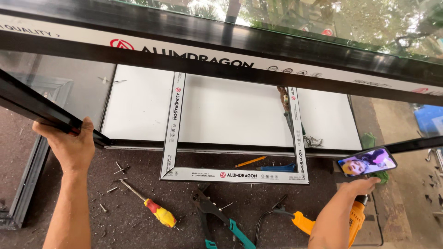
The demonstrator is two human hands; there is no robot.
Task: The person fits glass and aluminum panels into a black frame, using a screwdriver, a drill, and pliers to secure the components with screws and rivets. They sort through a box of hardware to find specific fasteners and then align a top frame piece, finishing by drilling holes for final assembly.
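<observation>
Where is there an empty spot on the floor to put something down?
Bare floor lies between the small frame and the orange drill. It is crowded left of that: screws, screwdriver and riveter.

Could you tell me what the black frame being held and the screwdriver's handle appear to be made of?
The black frame looks like coated aluminium: a thin, straight, glossy profile. The screwdriver handle seems moulded plastic or rubber, red and yellow with a dull sheen.
</observation>
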